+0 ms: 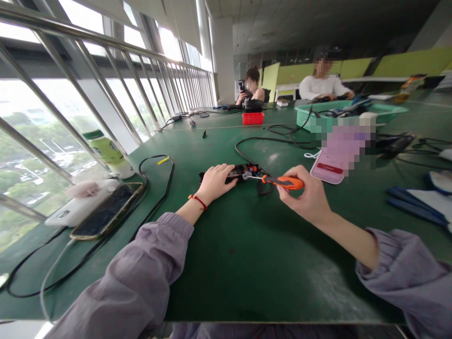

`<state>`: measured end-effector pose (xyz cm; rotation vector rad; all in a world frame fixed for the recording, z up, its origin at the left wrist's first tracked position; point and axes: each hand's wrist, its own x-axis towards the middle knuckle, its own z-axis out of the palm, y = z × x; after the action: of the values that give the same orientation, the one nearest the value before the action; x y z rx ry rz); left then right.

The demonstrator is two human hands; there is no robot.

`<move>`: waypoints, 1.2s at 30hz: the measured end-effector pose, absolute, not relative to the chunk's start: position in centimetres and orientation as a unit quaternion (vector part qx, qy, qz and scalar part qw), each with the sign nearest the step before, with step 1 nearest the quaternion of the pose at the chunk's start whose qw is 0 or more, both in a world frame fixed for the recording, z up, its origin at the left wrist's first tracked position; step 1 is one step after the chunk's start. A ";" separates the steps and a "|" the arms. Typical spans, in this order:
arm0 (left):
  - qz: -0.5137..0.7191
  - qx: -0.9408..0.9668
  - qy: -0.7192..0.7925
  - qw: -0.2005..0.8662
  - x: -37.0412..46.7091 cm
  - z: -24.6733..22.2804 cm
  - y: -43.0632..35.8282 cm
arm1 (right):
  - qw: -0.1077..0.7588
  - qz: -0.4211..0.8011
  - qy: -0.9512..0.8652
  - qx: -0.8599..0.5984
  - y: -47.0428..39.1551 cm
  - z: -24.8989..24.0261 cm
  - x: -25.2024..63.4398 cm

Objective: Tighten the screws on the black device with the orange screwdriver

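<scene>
My right hand (306, 194) grips a screwdriver (284, 182) with an orange and dark grey handle. The screwdriver's thin metal shaft points left, its tip at the end of a long black device (242, 170) lying on the table. Small red, blue and metallic parts show at that end; I cannot make out what kind of device it is. Across its left part lies my left hand (218, 182), closed over it with the thumb on the near side, hiding much of the casing. A black cord (243, 142) runs near the device's right end.
On the green table (268, 263), phones (108, 212), a bottle (109, 153) and a looped cord stand left. A pink phone (334, 157), green basket (307, 117) and gloves (420, 205) lie right. Farther back are a red box (253, 118) and two seated people (321, 84). Railings (134, 70) line the left.
</scene>
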<state>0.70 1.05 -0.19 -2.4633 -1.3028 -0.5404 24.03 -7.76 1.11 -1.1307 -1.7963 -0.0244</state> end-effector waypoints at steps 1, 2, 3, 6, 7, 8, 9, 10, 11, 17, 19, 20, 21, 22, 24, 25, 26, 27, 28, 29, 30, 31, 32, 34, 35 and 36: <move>-0.189 -0.858 -0.453 0.151 0.7 -0.2 1.0 | 0.486 -0.011 -0.744 -0.458 -7.8 1.1 24.0; -0.190 -0.858 -0.453 0.151 0.7 -0.2 1.1 | 0.479 -0.016 -0.750 -0.455 -7.7 1.0 24.0; -0.191 -0.858 -0.452 0.151 0.7 -0.2 1.1 | 0.471 -0.024 -0.755 -0.455 -7.7 0.9 24.0; -0.192 -0.859 -0.450 0.152 0.7 -0.3 1.1 | 0.467 -0.039 -0.759 -0.452 -7.7 0.8 24.0; -0.191 -0.859 -0.450 0.153 0.6 -0.3 1.1 | 0.475 -0.036 -0.758 -0.445 -7.6 0.7 24.0; -0.191 -0.858 -0.451 0.154 0.6 -0.3 1.2 | 0.483 -0.033 -0.758 -0.437 -7.6 0.7 24.0; -0.190 -0.858 -0.451 0.156 0.6 -0.3 1.2 | 0.490 -0.030 -0.759 -0.428 -7.6 0.6 24.0; -0.190 -0.858 -0.451 0.157 0.6 -0.3 1.2 | 0.491 -0.032 -0.761 -0.423 -7.6 0.6 23.9; -0.190 -0.857 -0.451 0.159 0.7 -0.3 1.2 | 0.486 -0.038 -0.764 -0.422 -7.6 0.6 23.9; -0.190 -0.859 -0.448 0.159 0.7 -0.3 1.2 | 0.445 -0.078 -0.776 -0.439 -7.7 0.4 23.9; -0.191 -0.859 -0.448 0.158 0.7 -0.3 1.2 | 0.472 -0.053 -0.766 -0.434 -7.7 0.5 23.9; -0.191 -0.859 -0.449 0.158 0.7 -0.3 1.2 | 0.484 -0.042 -0.761 -0.430 -7.7 0.5 24.0; -0.191 -0.858 -0.449 0.159 0.7 -0.3 1.2 | 0.490 -0.038 -0.758 -0.429 -7.7 0.5 24.0; -0.191 -0.858 -0.450 0.160 0.7 -0.3 1.2 | 0.488 -0.041 -0.759 -0.429 -7.7 0.5 24.0; -0.191 -0.858 -0.449 0.162 0.7 -0.4 1.2 | 0.466 -0.063 -0.768 -0.436 -7.7 0.5 24.0; -0.192 -0.858 -0.448 0.163 0.7 -0.4 1.2 | 0.454 -0.075 -0.771 -0.440 -7.7 0.5 24.0; -0.192 -0.858 -0.447 0.162 0.7 -0.4 1.2 | 0.445 -0.085 -0.774 -0.443 -7.6 0.5 23.9; -0.191 -0.858 -0.447 0.162 0.7 -0.3 1.2 | 0.442 -0.088 -0.774 -0.445 -7.6 0.5 23.9; -0.191 -0.858 -0.448 0.161 0.7 -0.3 1.2 | 0.446 -0.083 -0.771 -0.446 -7.6 0.5 23.9; -0.191 -0.858 -0.448 0.160 0.7 -0.3 1.2 | 0.456 -0.073 -0.767 -0.445 -7.6 0.5 23.9; -0.191 -0.858 -0.448 0.161 0.7 -0.3 1.2 | 0.467 -0.062 -0.763 -0.442 -7.6 0.5 23.9; -0.192 -0.858 -0.448 0.161 0.7 -0.3 1.2 | 0.478 -0.052 -0.759 -0.438 -7.6 0.6 24.0; -0.192 -0.858 -0.448 0.162 0.7 -0.3 1.2 | 0.485 -0.043 -0.757 -0.436 -7.6 0.6 24.0; -0.192 -0.858 -0.449 0.161 0.7 -0.3 1.1 | 0.478 -0.043 -0.761 -0.436 -7.6 0.6 24.0; -0.191 -0.858 -0.449 0.160 0.7 -0.3 1.1 | 0.465 -0.051 -0.767 -0.438 -7.6 0.5 24.0; -0.190 -0.858 -0.451 0.158 0.7 -0.3 1.1 | 0.451 -0.060 -0.774 -0.441 -7.6 0.5 24.0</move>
<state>0.69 1.13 -0.28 -2.4530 -1.2885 -0.5430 24.00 -7.60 0.51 -1.0893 -1.9114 -0.1477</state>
